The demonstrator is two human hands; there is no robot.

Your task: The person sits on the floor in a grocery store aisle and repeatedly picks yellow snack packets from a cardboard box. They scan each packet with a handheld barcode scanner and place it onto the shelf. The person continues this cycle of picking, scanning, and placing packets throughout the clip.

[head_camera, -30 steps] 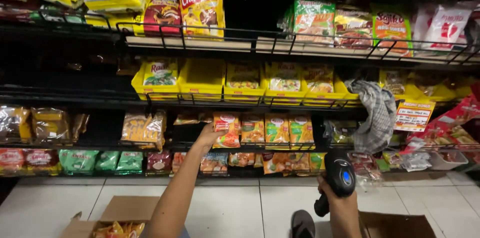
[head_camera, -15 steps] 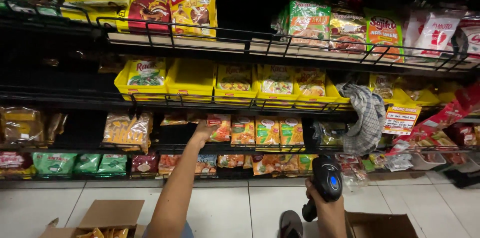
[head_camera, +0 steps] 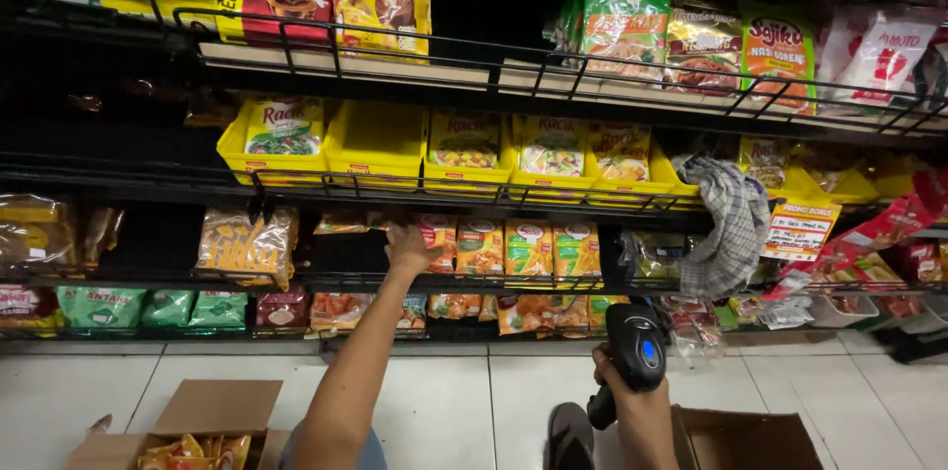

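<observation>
My left hand (head_camera: pixel 407 245) reaches up to the lower middle shelf and rests against an orange-red seasoning packet (head_camera: pixel 437 242), first in a row of upright packets (head_camera: pixel 527 249). Whether the fingers grip the packet or only touch it is hard to tell. My right hand (head_camera: pixel 612 393) is low, wrapped round the handle of a black handheld scanner (head_camera: pixel 633 352) with a blue button, its head turned toward the shelves.
Wire-fronted shelves hold snack bags; yellow trays (head_camera: pixel 376 139) of packets sit above. A checked cloth (head_camera: pixel 730 225) hangs from the shelf edge at right. An open cardboard box (head_camera: pixel 188 428) with packets stands at lower left, another box (head_camera: pixel 743 438) at lower right, on white floor tiles.
The view has shifted slightly right and down. My left hand stays at the packet row on the shelf; my right hand with the scanner has kept its place.
</observation>
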